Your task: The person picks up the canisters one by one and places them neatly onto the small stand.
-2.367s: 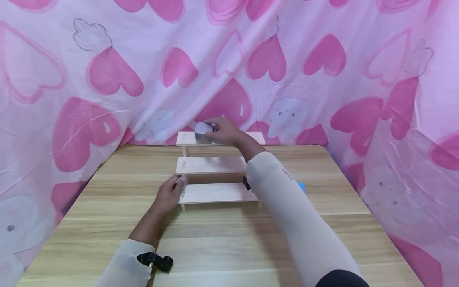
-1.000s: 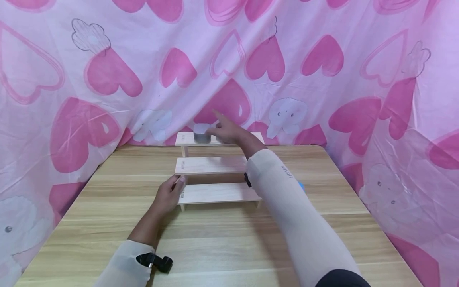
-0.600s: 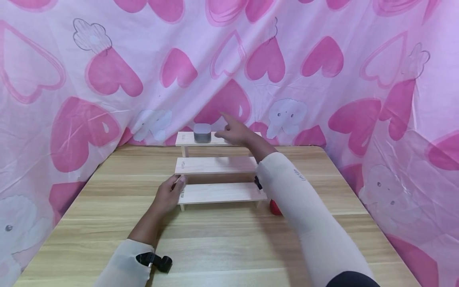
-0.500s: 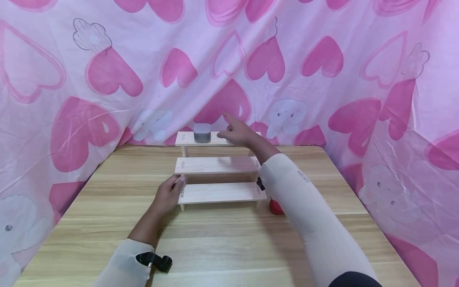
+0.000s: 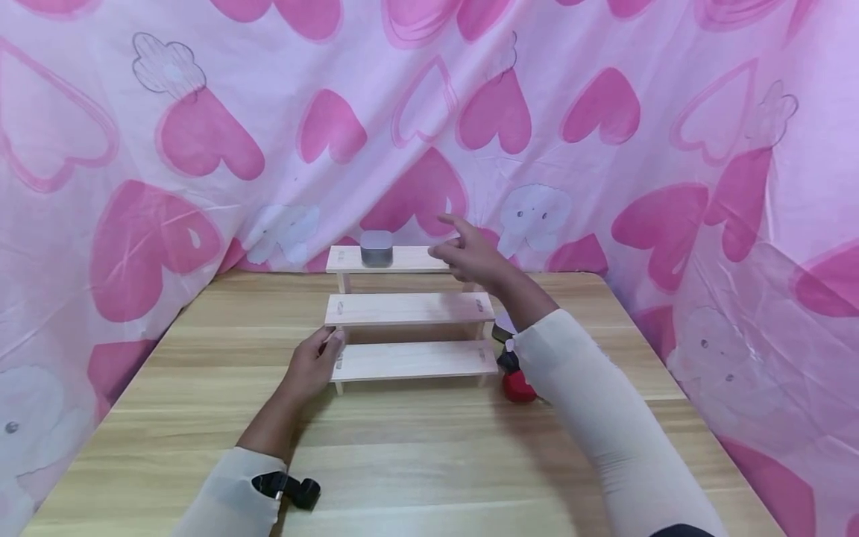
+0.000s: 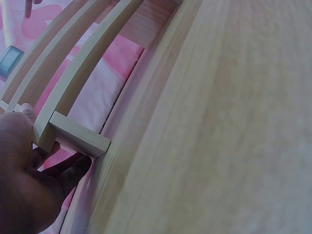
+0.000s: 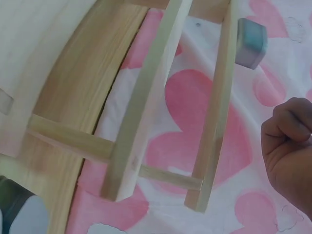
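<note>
A three-tier wooden display stand [image 5: 411, 307] sits on the table, its tiers rising toward the back. On the left part of its top tier stands a small grey rounded-square tin [image 5: 376, 250], also visible in the right wrist view as a tin [image 7: 251, 44]. My left hand [image 5: 314, 365] grips the stand's left end; in the left wrist view its fingers [image 6: 73, 170] bend around the side support. My right hand [image 5: 473, 257] hovers near the top tier's right end, apart from the tin, index finger extended, other fingers loosely curled, holding nothing.
By the stand's right end are a red round object [image 5: 517, 388] and a dark box with a pale top [image 5: 502, 328], both partly hidden by the right sleeve. A pink heart-patterned cloth [image 5: 416, 112] hangs directly behind the wooden table [image 5: 403, 462].
My right hand has let go of the tin and moved right, leaving it on the top tier. The red object and dark box have come into view. My left hand stays put.
</note>
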`<state>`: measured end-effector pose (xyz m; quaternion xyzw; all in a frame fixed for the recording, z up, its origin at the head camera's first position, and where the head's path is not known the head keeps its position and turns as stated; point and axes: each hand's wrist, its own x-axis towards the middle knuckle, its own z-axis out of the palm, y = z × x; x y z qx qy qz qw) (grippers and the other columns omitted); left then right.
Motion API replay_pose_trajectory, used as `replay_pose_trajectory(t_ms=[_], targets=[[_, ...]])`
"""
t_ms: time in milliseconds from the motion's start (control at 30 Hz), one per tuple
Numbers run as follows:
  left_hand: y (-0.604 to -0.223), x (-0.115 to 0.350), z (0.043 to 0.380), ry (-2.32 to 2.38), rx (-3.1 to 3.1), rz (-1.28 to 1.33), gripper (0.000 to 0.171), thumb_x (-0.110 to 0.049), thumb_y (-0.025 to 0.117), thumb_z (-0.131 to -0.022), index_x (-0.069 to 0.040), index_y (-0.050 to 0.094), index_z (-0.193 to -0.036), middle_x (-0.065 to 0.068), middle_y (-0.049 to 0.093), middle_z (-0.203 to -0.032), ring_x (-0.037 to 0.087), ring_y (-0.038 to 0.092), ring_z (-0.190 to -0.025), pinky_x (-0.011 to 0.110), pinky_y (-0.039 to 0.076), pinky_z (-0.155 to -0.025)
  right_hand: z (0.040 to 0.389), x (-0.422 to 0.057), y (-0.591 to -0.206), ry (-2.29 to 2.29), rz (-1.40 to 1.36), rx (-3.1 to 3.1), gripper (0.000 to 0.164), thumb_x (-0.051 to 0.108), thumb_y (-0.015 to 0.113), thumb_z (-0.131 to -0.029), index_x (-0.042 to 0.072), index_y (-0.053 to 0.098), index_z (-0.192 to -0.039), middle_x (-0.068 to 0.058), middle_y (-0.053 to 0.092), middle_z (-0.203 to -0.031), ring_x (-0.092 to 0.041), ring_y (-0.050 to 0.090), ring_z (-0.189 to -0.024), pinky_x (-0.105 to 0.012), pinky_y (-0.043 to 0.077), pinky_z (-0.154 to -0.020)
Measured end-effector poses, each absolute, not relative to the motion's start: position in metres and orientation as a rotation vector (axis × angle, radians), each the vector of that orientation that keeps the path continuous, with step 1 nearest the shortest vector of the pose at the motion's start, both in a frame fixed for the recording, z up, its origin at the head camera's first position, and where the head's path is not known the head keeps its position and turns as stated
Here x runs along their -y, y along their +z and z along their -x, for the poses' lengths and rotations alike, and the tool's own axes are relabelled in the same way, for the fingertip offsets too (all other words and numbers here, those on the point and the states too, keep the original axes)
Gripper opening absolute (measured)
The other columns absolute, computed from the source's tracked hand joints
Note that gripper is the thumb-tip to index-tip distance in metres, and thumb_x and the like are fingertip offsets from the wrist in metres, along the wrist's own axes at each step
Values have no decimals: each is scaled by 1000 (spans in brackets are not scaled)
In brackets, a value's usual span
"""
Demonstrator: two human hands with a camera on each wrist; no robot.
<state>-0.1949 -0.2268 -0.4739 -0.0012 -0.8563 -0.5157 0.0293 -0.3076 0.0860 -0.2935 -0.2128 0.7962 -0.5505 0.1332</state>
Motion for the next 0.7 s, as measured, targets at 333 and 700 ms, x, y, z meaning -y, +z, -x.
replay_pose_trajectory(t_ms=[333,700], targets=[[-475,224,196,-1594,2621,15,54,-45,41,-119,-9,56,-157,25,53,-164,48,52,-152,64,43,-126,293,-115,-302,-1671,611,-2321,75,26,67,-106,26,31,-172,4,36,-63,-12,30,-51,-25,32,-50],[-472,225,195,-1587,2631,-7,55,-45,41,-119,-9,54,-158,25,50,-167,48,52,-152,64,42,-126,288,-143,-316,-1716,560,-2337,69,24,62,-109,29,32,-170,4,38,-64,-13,32,-51,-23,31,-50]])
